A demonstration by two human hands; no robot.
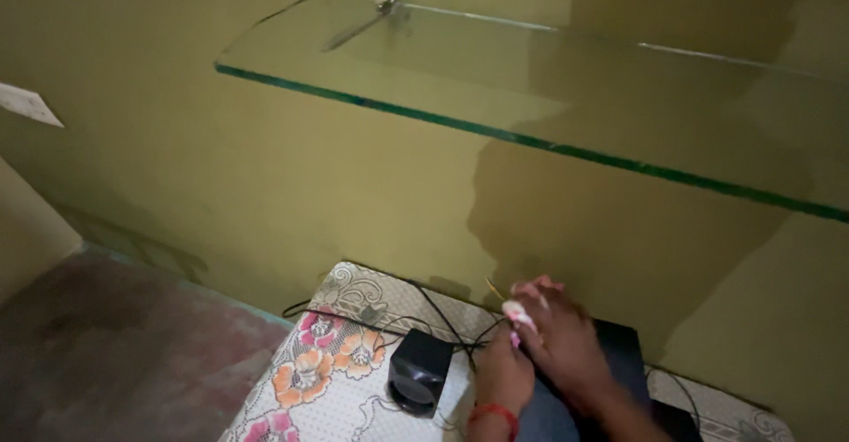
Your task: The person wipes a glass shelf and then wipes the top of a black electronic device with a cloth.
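Left hand (502,373) beside right hand (559,336), small black speaker (417,373), bare glass shelf (531,88)

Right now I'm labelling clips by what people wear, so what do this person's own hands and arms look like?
Both arms are bare, with no sleeves in view. The left hand has a red band around its wrist. The right hand shows no band, ring or watch, though both hands are blurred, so the nails cannot be made out.

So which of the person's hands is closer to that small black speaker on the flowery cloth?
Left. The left hand is just right of the small black speaker, almost beside it. The right hand lies farther right and a little higher, over the larger black box.
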